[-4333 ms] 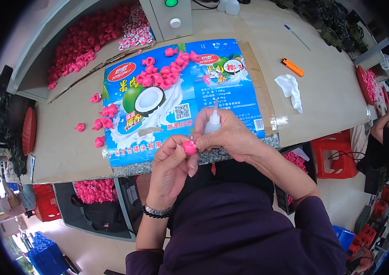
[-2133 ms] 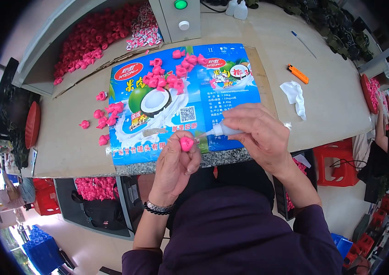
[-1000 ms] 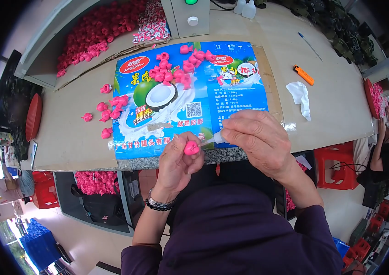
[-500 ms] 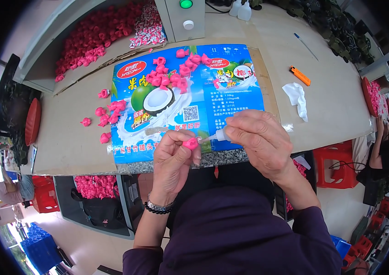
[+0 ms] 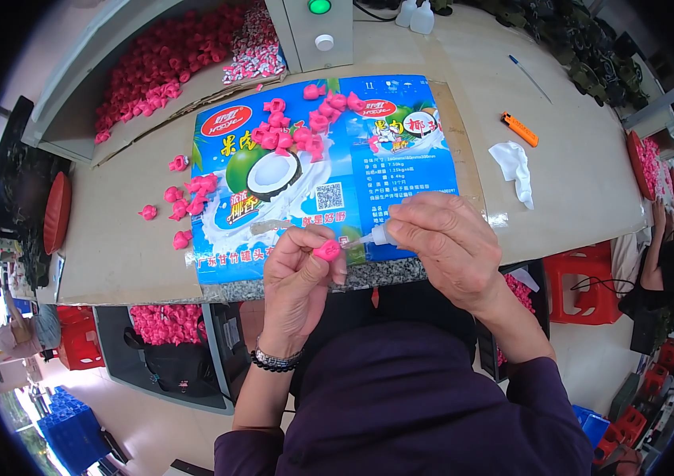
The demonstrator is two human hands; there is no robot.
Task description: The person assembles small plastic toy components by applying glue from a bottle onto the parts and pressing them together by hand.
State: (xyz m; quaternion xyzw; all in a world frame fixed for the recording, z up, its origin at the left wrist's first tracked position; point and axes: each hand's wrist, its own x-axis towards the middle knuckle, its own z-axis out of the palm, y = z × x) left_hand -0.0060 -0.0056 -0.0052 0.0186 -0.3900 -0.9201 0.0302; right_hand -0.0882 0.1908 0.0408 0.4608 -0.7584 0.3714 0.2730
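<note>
Between the thumb and fingers of my left hand [image 5: 299, 266] is a small pink plastic piece [image 5: 327, 251], its rounded face turned up. My right hand [image 5: 452, 250] is closed round a small white squeeze bottle [image 5: 382, 235], mostly hidden by the fingers. The bottle's thin clear nozzle points left, its tip at or very near the pink piece; I cannot tell whether they touch. Both hands are above the near edge of a flattened blue printed carton [image 5: 273, 230]. More pink pieces [image 5: 281, 135] lie loosely on the carton, and several others [image 5: 186, 198] sit at its left edge.
A large heap of pink pieces [image 5: 162, 63] fills the back left, beside smaller pink-and-white parts [image 5: 257, 51]. A grey box with a green button [image 5: 319, 7] stands behind the carton. To the right lie an orange cutter [image 5: 520, 130], a crumpled white tissue [image 5: 513, 170] and a pen [image 5: 529, 78].
Both hands stay almost in place. The pink piece has turned slightly in my left fingers, and the bottle has shifted slightly to the left.
</note>
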